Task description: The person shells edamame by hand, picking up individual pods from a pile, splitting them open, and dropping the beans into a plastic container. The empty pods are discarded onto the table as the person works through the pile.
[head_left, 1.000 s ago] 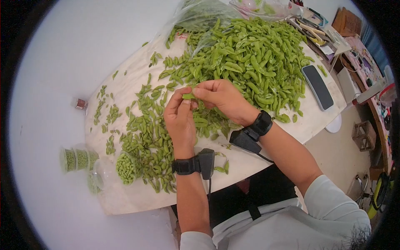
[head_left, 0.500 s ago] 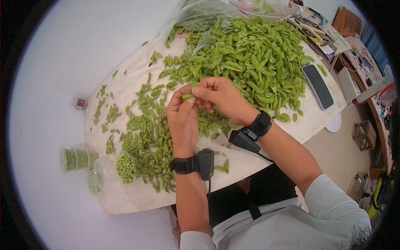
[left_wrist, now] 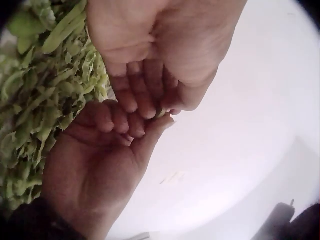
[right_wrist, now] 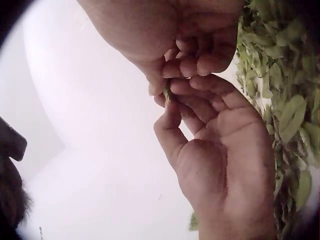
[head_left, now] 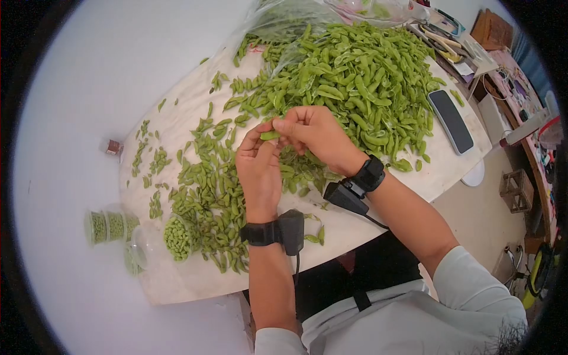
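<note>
In the head view, my left hand (head_left: 258, 174) pinches a green soybean pod (head_left: 269, 135) between thumb and fingers. My right hand (head_left: 322, 139) meets it from the right, thumb and forefinger pinching the pod's end. Both hands are raised over the table, fingertips together. The right wrist view shows a sliver of the pod (right_wrist: 167, 94) between the two thumbs and fingers; most of it is hidden there. Just beyond the hands rises a large heap of pods (head_left: 367, 89). Smaller pods (head_left: 207, 177) lie scattered to the left of my left hand.
A tub of shelled beans (head_left: 178, 238) stands at the table's left, with lidded tubs (head_left: 106, 227) beyond it. A clear plastic bag (head_left: 284, 23) lies at the back. On the right are a phone (head_left: 451, 122) and stacked tools (head_left: 444, 44). The pale table (head_left: 355, 236) ends near my body.
Both hands have shifted slightly, the left a little to the right and the right a little upward. The pod stays pinched between them.
</note>
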Demonstrator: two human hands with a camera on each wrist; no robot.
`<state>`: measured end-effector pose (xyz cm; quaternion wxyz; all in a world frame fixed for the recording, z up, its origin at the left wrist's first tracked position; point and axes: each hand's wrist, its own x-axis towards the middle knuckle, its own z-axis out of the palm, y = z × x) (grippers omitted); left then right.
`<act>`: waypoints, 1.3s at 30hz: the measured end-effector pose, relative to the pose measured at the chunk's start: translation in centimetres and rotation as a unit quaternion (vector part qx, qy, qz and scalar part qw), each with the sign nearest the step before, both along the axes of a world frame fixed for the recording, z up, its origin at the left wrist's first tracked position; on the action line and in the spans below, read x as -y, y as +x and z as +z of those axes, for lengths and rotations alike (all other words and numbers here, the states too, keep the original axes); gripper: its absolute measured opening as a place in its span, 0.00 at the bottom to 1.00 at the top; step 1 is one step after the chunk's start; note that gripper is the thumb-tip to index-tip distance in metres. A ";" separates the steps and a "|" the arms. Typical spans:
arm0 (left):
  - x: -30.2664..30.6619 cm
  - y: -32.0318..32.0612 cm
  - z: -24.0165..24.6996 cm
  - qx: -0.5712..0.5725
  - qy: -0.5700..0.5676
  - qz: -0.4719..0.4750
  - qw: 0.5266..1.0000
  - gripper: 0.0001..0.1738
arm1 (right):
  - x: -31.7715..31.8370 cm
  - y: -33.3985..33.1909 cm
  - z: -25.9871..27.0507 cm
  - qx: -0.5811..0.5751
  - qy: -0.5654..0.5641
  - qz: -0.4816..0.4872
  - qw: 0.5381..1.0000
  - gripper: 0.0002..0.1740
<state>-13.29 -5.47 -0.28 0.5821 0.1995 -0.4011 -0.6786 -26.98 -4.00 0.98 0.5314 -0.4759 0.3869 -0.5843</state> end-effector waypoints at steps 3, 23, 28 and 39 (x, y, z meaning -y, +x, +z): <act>0.0 0.0 -0.1 0.026 -0.017 0.025 0.999 0.14 | 0.1 0.0 -0.3 0.003 0.007 0.001 1.000 0.19; 0.5 0.9 -0.6 0.024 -0.008 0.031 0.999 0.16 | -0.8 -0.2 0.9 -0.294 -0.182 -0.107 0.932 0.13; 0.0 0.7 0.2 0.056 0.002 0.036 0.998 0.17 | -0.9 0.1 0.9 -0.310 -0.184 -0.097 0.928 0.12; -0.3 0.2 1.1 0.102 -0.027 0.079 0.991 0.18 | -0.7 0.4 0.5 -0.255 -0.164 -0.086 0.949 0.12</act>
